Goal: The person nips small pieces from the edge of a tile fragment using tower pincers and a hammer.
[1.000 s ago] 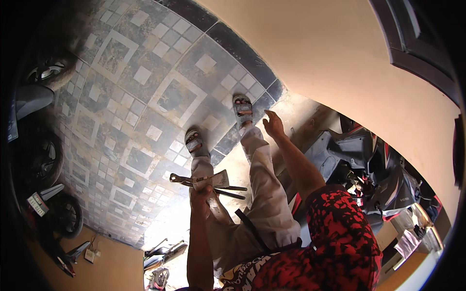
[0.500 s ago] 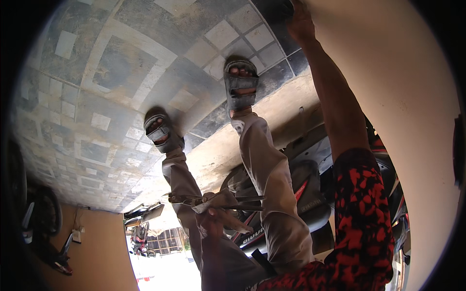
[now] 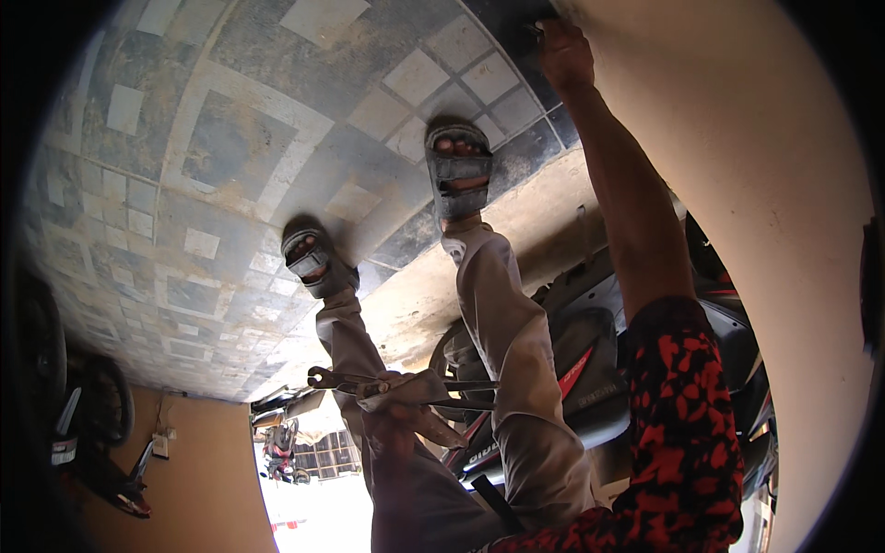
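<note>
1. Fingers of the bare right hand (image 3: 566,57), curled, now stretch to black floor tiles (image 3: 505,26); a small shiny object (image 3: 539,27) shows at their tips (whether gripped, I cannot tell);
2. bare left hand (image 3: 392,420) still grips long-handled grey metal pliers (image 3: 343,381) and a pale flat wedge (image 3: 419,388); work now seems floor-level.

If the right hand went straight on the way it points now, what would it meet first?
Probably the dark tiled border, just ahead of the right hand, though depth is unclear.
</note>
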Available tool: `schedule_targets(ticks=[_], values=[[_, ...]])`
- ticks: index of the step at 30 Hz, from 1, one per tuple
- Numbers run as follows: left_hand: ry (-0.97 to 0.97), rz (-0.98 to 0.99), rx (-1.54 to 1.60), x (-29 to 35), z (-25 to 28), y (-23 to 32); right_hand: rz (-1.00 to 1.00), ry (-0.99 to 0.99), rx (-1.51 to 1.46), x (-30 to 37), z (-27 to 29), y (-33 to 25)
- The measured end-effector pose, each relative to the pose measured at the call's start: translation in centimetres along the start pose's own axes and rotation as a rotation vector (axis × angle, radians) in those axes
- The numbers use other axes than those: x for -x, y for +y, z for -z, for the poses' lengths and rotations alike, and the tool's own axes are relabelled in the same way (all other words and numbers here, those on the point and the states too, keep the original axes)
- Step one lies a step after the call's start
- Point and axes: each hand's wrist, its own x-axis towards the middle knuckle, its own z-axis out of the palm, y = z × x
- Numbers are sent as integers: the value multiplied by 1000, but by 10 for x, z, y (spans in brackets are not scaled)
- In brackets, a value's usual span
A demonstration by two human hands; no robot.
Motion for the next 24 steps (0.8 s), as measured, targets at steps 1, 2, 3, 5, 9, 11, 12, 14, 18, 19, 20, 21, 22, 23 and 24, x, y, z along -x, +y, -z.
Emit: schedule_targets(ticks=[1,2,3,5,9,11,12,14,18,19,20,21,22,23,24], values=[[41,37,0,2,1,1,14,-25,69,-1,1,-3],[48,35,2,4,6,-2,18,-28,64,-4,-1,-8],[8,30,-22,0,8,-5,-32,-76,107,-6,-2,-5],[-33,32,-43,-1,10,-8,-84,-128,155,-5,-4,1],[-17,0,-15,0,-16,-3,-218,-307,207,-13,-12,-14],[-2,-10,32,2,-10,-6,-303,-429,204,-14,-17,-20],[-22,13,55,0,-5,-12,-296,-405,290,-16,-20,-20],[-46,36,85,2,6,-20,-286,-376,383,-19,-18,-12],[33,18,94,9,12,-20,-279,-479,145,-29,15,-41],[44,18,97,8,9,-18,-307,-468,131,-24,15,-30],[42,14,102,8,8,-14,-301,-464,133,-21,11,-14],[34,12,20,3,-3,-6,-237,-387,169,-17,3,16],[36,9,-20,4,0,-6,-168,-317,192,-15,0,21],[40,5,-59,5,2,-5,-195,-237,74,-9,-3,25],[61,5,-85,6,5,-4,-184,-241,62,-9,-4,12]])
